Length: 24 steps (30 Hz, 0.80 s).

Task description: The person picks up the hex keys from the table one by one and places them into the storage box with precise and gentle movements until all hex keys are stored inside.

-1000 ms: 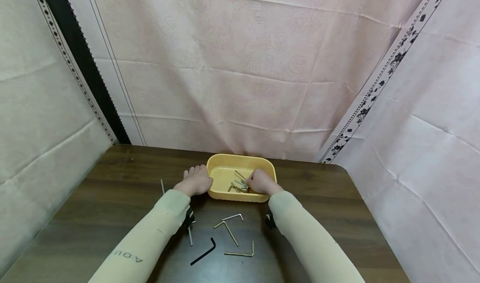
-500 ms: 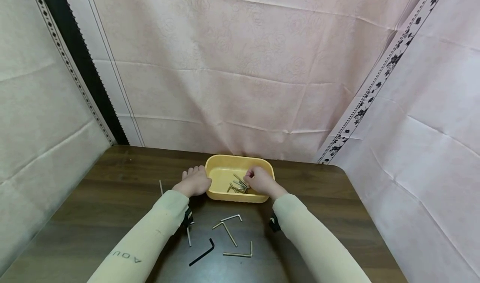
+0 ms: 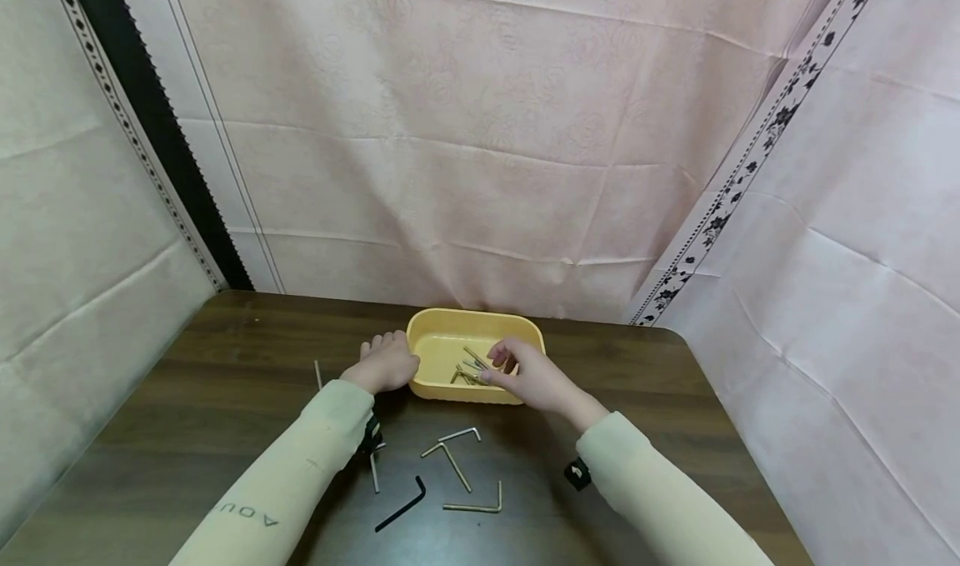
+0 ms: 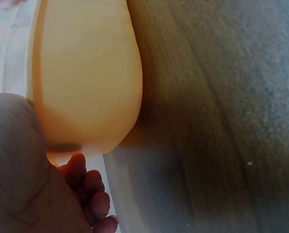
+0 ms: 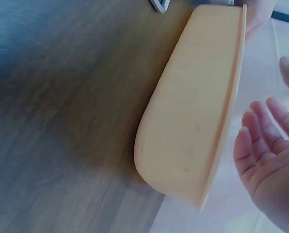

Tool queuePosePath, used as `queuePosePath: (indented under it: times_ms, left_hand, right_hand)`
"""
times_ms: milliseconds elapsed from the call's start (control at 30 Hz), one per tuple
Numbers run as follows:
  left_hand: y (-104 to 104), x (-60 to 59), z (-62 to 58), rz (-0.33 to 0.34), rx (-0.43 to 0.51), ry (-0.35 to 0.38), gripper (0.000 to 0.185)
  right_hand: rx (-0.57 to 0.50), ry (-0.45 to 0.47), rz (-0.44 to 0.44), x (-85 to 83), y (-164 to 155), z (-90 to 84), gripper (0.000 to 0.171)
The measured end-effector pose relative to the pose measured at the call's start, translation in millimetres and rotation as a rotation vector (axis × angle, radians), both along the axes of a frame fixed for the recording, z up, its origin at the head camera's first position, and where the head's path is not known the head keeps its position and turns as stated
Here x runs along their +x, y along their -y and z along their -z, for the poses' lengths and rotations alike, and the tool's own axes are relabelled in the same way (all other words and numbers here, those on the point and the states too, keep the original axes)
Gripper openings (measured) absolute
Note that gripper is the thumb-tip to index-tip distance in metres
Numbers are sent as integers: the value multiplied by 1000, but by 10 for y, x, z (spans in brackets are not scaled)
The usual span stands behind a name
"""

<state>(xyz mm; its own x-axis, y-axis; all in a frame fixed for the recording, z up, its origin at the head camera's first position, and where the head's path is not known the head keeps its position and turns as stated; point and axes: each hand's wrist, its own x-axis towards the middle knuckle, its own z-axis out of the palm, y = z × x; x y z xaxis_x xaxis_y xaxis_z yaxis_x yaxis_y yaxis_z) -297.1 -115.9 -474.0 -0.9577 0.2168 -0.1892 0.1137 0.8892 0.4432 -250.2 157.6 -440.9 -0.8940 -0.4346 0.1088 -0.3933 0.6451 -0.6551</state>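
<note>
A yellow plastic bin (image 3: pixel 438 341) stands near the table's far edge, with several L-shaped hex keys (image 3: pixel 469 375) piled toward its front right. At its left end my left hand (image 3: pixel 386 361) holds the rim, thumb at the edge and fingers against the outer wall; the left wrist view shows this hand (image 4: pixel 33 179) close up. Over the front right rim hovers my right hand (image 3: pixel 534 376), fingers loosely bent and apart. In the right wrist view, nothing lies in that hand (image 5: pixel 270 150).
Nearer me on the wooden table (image 3: pixel 225 433) lie a black hex key (image 3: pixel 400 505), a brass-coloured one (image 3: pixel 472 509), another brass-coloured one (image 3: pixel 456 468) touching a silver one (image 3: pixel 459 434). Further silver keys (image 3: pixel 375 473) lie by my left forearm. Cloth curtains (image 3: pixel 480 174) surround the table.
My right hand has risen from the keys in the bin and drawn back to the right and toward me, its fingers spreading. My left hand has stayed at the bin's left end.
</note>
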Motion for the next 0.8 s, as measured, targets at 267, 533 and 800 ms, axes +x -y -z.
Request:
queuePosePath:
  times_ms: [267,533,800]
  left_hand:
    - [4,2,11,-5,2,-8,47]
    - [-21,6,-4,-11,0,-8,50]
    - [-11,2,7,-9,-9,-3,50]
  right_hand:
    - [-58,15,-79,265,-103,34,40]
    - [-12,25,-159,554,-193,202,43]
    - [113,-26,-278,772,-199,457,41]
